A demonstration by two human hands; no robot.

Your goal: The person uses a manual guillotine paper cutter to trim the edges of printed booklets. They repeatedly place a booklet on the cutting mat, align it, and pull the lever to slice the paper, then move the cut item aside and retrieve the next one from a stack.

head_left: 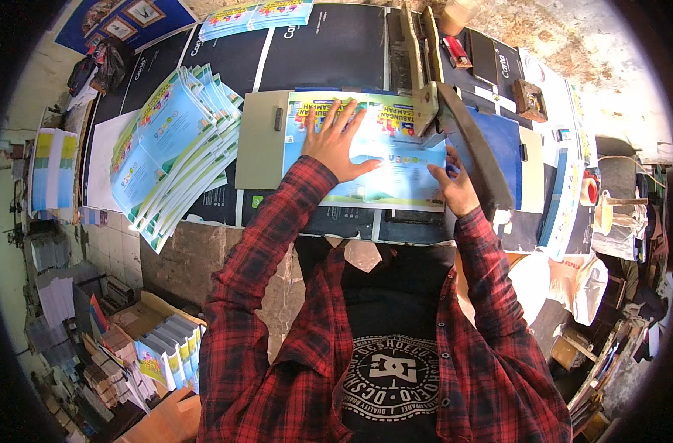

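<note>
A printed cover sheet (351,193), blue with a colourful heading, lies on the grey-green board (262,148) of a lever paper cutter. My left hand (336,148) presses flat on the sheet with its fingers spread. At the sheet's right edge is my right hand (458,186), thumb on top and fingers curled at the edge; the fingers' undersides are hidden. The cutter's long dark arm (478,144) slants down past my right hand, its end just right of the wrist. A small grey piece (432,140) lies by my right fingertips; its kind is unclear.
A fanned stack of similar sheets (177,148) lies left of the cutter, overhanging the table's front edge. More sheets (255,18) sit at the back. A red box (456,53) and a cup (458,15) stand at the back right. Booklets (170,351) fill the lower left.
</note>
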